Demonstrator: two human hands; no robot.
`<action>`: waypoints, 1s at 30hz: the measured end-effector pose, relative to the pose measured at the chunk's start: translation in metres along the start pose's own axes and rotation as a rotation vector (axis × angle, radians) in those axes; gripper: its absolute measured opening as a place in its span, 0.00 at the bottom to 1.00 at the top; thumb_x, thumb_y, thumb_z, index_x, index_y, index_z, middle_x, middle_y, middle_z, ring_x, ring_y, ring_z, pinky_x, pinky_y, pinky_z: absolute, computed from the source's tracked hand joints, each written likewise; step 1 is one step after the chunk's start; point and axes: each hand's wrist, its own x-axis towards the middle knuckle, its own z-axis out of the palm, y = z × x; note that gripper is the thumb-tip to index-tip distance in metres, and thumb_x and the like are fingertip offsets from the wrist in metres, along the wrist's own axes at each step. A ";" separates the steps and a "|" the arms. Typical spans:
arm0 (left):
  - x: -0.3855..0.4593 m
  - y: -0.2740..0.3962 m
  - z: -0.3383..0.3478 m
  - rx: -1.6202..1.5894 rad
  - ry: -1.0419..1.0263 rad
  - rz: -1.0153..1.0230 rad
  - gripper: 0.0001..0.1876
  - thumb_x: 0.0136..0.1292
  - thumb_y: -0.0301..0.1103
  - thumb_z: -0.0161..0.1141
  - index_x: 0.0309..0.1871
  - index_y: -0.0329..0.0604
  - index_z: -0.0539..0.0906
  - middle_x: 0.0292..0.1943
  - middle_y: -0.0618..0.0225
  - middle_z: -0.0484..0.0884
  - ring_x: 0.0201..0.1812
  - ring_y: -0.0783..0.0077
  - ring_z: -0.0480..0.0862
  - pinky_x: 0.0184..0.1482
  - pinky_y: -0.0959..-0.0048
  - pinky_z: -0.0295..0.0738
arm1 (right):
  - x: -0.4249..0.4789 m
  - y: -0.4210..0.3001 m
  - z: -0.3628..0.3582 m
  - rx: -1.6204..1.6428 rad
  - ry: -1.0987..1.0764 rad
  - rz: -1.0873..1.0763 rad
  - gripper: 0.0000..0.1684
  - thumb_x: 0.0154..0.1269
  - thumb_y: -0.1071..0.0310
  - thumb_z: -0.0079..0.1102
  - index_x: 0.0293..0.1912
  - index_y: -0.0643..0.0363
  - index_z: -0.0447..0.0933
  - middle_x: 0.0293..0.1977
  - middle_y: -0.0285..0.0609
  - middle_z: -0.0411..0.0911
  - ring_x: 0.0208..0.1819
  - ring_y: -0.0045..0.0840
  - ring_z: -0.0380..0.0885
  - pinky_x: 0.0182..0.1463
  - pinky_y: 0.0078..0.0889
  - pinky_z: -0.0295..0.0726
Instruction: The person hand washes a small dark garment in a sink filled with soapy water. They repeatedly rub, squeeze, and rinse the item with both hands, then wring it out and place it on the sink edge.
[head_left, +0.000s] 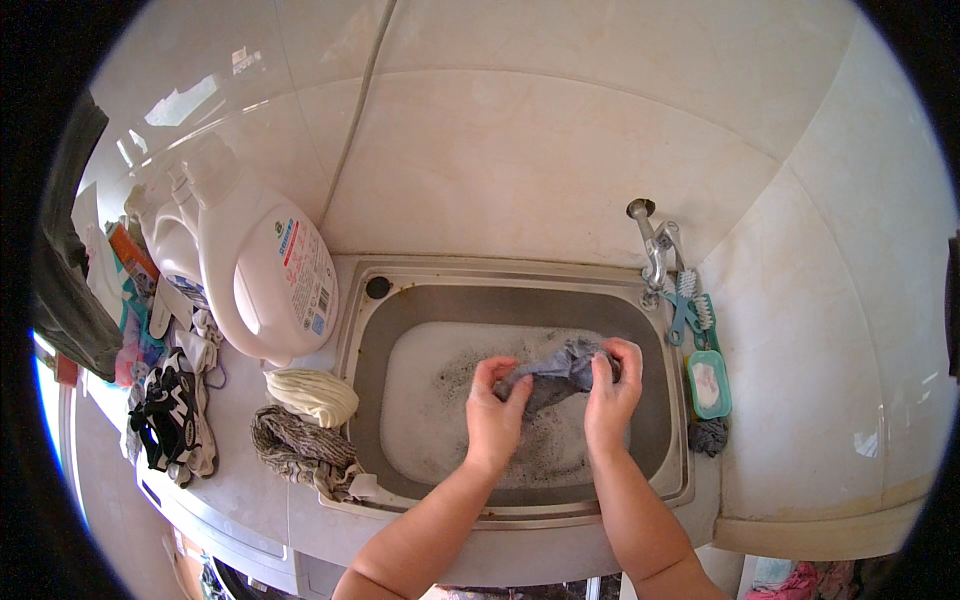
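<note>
A wet grey cloth item (559, 375), perhaps a sock, is stretched between my two hands above the sink. My left hand (499, 405) pinches its left end between thumb and fingers. At the other end, my right hand (615, 390) grips the bunched part. Below them, the stainless steel sink (412, 300) holds soapy water (427, 397) covered with white foam, with patches of bare water showing through. The cloth's lower edge hangs close to the foam; whether it touches cannot be told.
Left of the sink lie a rolled cream cloth (313, 396), a brown knitted item (296, 442), black-and-white shoes (176, 412) and large detergent jugs (277, 277). At right are a metal faucet (658, 255), scrubbing brushes (684, 300), a teal soap dish (709, 384) and a dark crumpled cloth (708, 436).
</note>
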 end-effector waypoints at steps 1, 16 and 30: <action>0.001 0.000 0.000 -0.123 0.060 -0.064 0.17 0.59 0.26 0.60 0.51 0.40 0.70 0.44 0.64 0.76 0.46 0.73 0.73 0.51 0.76 0.66 | 0.000 0.002 0.000 0.013 0.013 0.022 0.05 0.54 0.76 0.55 0.33 0.65 0.72 0.36 0.44 0.73 0.40 0.32 0.72 0.48 0.30 0.70; -0.005 0.013 0.004 0.054 -0.068 0.111 0.11 0.56 0.29 0.61 0.43 0.41 0.79 0.46 0.59 0.79 0.52 0.57 0.75 0.57 0.66 0.66 | -0.010 -0.006 0.004 -0.032 -0.343 -0.005 0.08 0.51 0.73 0.63 0.28 0.65 0.72 0.26 0.44 0.75 0.30 0.31 0.74 0.38 0.28 0.71; -0.003 0.020 -0.001 -0.256 0.035 -0.056 0.05 0.65 0.27 0.55 0.41 0.38 0.75 0.33 0.71 0.76 0.37 0.80 0.73 0.42 0.80 0.69 | -0.009 -0.014 0.007 -0.084 -0.334 -0.061 0.08 0.54 0.70 0.65 0.34 0.62 0.78 0.30 0.45 0.79 0.33 0.33 0.78 0.40 0.30 0.75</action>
